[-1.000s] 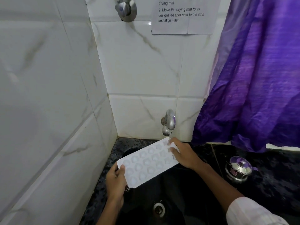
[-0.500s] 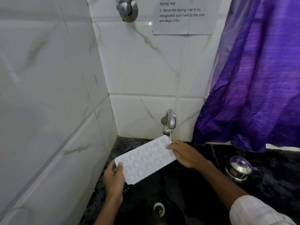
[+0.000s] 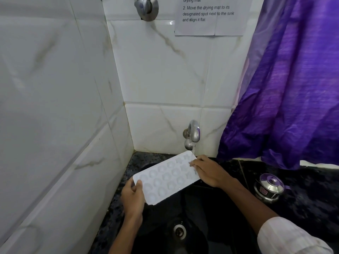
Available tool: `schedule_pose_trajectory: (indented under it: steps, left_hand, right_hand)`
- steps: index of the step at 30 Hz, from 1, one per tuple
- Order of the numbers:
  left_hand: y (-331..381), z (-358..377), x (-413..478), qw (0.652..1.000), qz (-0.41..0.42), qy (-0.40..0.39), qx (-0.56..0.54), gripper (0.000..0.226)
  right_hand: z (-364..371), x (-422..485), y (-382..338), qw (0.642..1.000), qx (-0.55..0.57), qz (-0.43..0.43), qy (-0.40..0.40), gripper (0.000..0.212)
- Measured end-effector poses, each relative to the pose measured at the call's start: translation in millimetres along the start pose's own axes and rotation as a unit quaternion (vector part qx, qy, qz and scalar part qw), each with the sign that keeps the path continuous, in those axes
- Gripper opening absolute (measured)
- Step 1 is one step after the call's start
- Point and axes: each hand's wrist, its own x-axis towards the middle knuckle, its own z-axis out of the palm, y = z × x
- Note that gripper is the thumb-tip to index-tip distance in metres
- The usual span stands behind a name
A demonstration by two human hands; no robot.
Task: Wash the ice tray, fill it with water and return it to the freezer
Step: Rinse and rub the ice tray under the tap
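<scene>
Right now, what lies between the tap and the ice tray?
A stream of water, falling from the tap onto the far corner of the ice tray; head view.

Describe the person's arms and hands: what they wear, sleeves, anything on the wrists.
The left hand and the right hand are bare: no gloves, no watch or band on either wrist. The right arm wears a white, faintly striped cloth sleeve that leaves the forearm uncovered. No sleeve shows on the left forearm.
</scene>
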Motion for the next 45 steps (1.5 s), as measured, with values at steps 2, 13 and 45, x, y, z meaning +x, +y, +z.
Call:
schedule_pose_trajectory:
  steps: [2, 13, 45]
  left_hand:
    - [-1, 1, 0, 1.0, -0.004, 0.005, -0.007, 0.023]
    - [3, 7, -2, 1.0, -0.008, 0.023, -0.011, 0.025]
    - [6, 9, 8, 0.997, -0.031, 0.054, -0.044, 0.027]
  right_hand:
    - [2, 0, 0, 1.0, 0.0, 0.003, -0.001, 0.035]
    - [4, 2, -3, 0.999, 0.043, 0.012, 0.02, 0.029]
    - [15, 2, -2, 0.999, 0.017, 0.006, 0.043, 0.03]
